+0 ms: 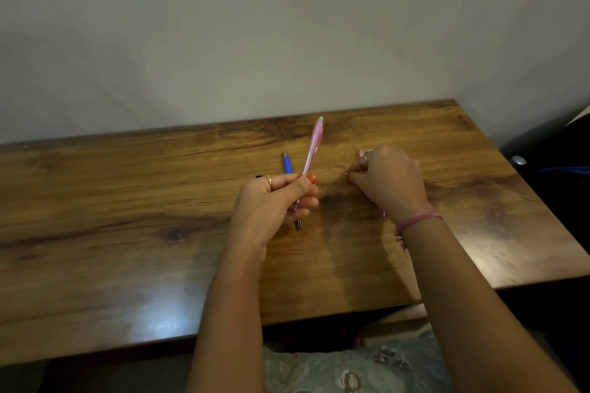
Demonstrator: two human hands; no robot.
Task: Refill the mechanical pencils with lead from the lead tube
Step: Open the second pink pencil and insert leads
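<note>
**Op A:** I've got the pink pencil (pixel 311 153) up off the table (pixel 127 201), about midway between its left and right edges. My left hand (pixel 274 201) grips it low on the barrel, thumb pressed across it and fingers curled round, metal tip pointing down toward me and the back end tilted up toward the far edge.

**Op B:** And your right?

**Op A:** My right hand (pixel 388 182) is curled just right of the pencil, low over the table. A small pale pink piece (pixel 342 166) shows at the fingertips, but it's blurred; I can't tell if I'm pinching it, or if it's the lead tube or a cap.

**Op B:** How will the pencil handle?

**Op A:** My guess is light, stiff and smooth plastic, so it could twist in a loose grip. I'd hold near the tip end, as now, leaving the back end free. Lead should be brittle, so feed it in straight, no bending.

**Op B:** Any other pencil?

**Op A:** 1 blue pencil (pixel 288 164) lies flat beyond my left hand, toward the far edge.

**Op B:** Any writing?

**Op A:** Faint marks on the pink barrel, nothing I can read.
</note>
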